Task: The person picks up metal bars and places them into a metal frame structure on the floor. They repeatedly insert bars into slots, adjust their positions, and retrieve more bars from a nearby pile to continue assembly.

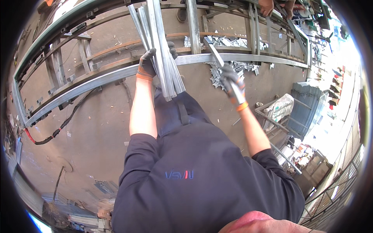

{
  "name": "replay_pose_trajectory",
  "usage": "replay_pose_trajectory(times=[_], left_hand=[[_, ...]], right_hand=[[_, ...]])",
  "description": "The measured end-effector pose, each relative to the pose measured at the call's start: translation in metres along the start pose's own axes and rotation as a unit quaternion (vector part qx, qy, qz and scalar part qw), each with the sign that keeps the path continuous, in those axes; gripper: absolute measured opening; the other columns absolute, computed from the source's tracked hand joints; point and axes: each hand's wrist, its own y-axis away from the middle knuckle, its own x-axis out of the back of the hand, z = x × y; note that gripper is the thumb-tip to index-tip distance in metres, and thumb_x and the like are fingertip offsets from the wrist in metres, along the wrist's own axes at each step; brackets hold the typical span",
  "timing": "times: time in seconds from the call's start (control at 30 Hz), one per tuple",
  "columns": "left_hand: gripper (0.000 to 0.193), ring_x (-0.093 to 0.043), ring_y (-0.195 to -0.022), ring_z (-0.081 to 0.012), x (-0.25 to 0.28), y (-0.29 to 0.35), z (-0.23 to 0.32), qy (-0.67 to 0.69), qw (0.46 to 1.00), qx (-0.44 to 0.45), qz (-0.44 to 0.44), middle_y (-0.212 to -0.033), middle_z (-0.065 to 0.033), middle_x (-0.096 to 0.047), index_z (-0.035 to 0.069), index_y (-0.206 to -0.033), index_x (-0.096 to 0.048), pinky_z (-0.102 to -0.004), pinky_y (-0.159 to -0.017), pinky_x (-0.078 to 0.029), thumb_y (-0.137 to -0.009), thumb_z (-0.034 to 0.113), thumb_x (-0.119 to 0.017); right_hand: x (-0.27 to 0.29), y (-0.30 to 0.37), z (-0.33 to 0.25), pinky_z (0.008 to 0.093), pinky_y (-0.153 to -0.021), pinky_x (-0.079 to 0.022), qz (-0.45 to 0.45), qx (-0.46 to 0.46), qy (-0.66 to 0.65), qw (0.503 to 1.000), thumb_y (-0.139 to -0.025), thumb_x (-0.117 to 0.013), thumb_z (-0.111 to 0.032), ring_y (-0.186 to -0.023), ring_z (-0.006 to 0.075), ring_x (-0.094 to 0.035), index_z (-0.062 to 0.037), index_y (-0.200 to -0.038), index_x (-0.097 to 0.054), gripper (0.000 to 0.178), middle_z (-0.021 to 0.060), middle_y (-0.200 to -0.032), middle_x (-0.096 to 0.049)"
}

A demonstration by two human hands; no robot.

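My left hand [147, 65], in a grey glove with an orange cuff, is closed around a bundle of long silvery metal tubes [160, 50]. The tubes slant slightly apart, and their near ends lie over the front of my dark apron. A single flat-sided metal bar [215, 53] is in my gloved right hand [233, 84], which looks slightly blurred. This bar points away and to the left, over the near rail of a large metal frame [112, 76]. The tubes cross above that same rail; whether they touch it I cannot tell.
Small cut metal pieces [217, 79] lie heaped on the floor under the frame. Another person's hands [267, 7] are at its far right side. A metal rack [268, 120] and stacked blue-grey lengths [309, 105] stand at right. A dark cable [66, 122] hangs at left.
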Motion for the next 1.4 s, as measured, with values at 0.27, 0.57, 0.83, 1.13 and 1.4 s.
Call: replay_pose_trajectory(times=[0.27, 0.57, 0.83, 1.13, 1.4], left_hand=[[0.091, -0.06, -0.118, -0.0359, -0.002, -0.001, 0.0, 0.006, 1.0, 0.009, -0.002, -0.13, -0.0213, -0.058, 0.007, -0.156, -0.036, -0.0551, -0.11, -0.047, -0.083, 0.036, -0.083], [0.084, -0.06, -0.124, -0.0375, -0.001, 0.001, 0.002, -0.016, 0.999, 0.006, 0.033, -0.133, -0.0249, -0.058, -0.009, -0.147, -0.041, -0.0547, -0.116, -0.045, -0.086, 0.034, -0.078], [0.092, -0.061, -0.116, -0.0329, -0.003, -0.002, -0.001, -0.011, 1.0, -0.001, 0.019, -0.135, -0.0228, -0.058, 0.004, -0.155, -0.038, -0.0528, -0.107, -0.049, -0.083, 0.038, -0.082], [0.088, -0.063, -0.122, -0.0372, -0.003, -0.002, 0.006, -0.036, 0.999, -0.015, 0.035, -0.133, -0.0272, -0.059, -0.015, -0.145, -0.042, -0.0523, -0.114, -0.046, -0.085, 0.039, -0.077], [0.088, -0.062, -0.123, -0.0381, 0.0, 0.001, -0.002, -0.003, 1.0, -0.01, 0.026, -0.136, -0.0268, -0.057, -0.013, -0.146, -0.04, -0.054, -0.112, -0.048, -0.086, 0.038, -0.078]], right_hand=[[0.052, -0.159, 0.053, 0.0274, -0.063, -0.051, -0.191, -0.072, -0.114, 0.972, -0.098, -0.069, -0.016, -0.069, 0.0119, -0.064, -0.0067, -0.104, -0.076, 0.013, 0.002, -0.087, -0.074], [-0.006, -0.045, -0.003, 0.0368, -0.094, -0.056, 0.057, -0.014, -0.055, 0.997, -0.088, -0.075, -0.002, -0.109, 0.027, -0.071, -0.0083, -0.106, -0.072, 0.019, 0.0119, -0.115, -0.073], [0.018, -0.087, 0.059, 0.0349, -0.086, -0.056, -0.163, 0.059, 0.127, 0.977, -0.088, -0.075, -0.017, -0.102, 0.0235, -0.067, -0.0116, -0.12, -0.071, 0.033, 0.0086, -0.11, -0.071], [0.029, -0.095, 0.057, 0.0331, -0.086, -0.057, -0.278, -0.186, 0.018, 0.942, -0.089, -0.075, -0.017, -0.106, 0.0256, -0.072, -0.0096, -0.112, -0.073, 0.025, 0.0117, -0.116, -0.074], [0.0, -0.047, 0.007, 0.0434, -0.095, -0.055, -0.137, -0.124, 0.03, 0.982, -0.087, -0.073, -0.012, -0.117, 0.0312, -0.067, -0.0087, -0.12, -0.066, 0.034, 0.0157, -0.126, -0.07]])
